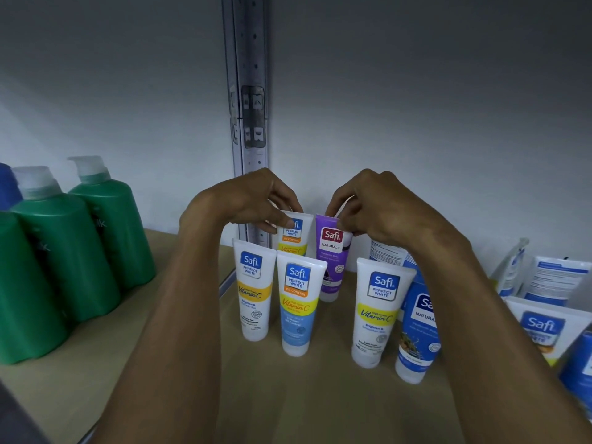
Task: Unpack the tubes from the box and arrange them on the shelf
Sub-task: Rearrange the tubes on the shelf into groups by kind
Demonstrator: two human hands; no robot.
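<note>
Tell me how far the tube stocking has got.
Done: four tubes stand cap-down in front, from the white Vitamin C tube to the blue Naturals tube. In hand: the left hand pinches the top of the back-row Oil Control tube, the right hand the purple Naturals tube. Left: tubes at the right lean untidily, probably needing straightening. The box is out of view, so its remaining contents are unknown.

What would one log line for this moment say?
left hand: pinches top of rear white Safi Perfect White tube | right hand: pinches top of purple Safi Naturals tube | both upright on beige shelf
</note>
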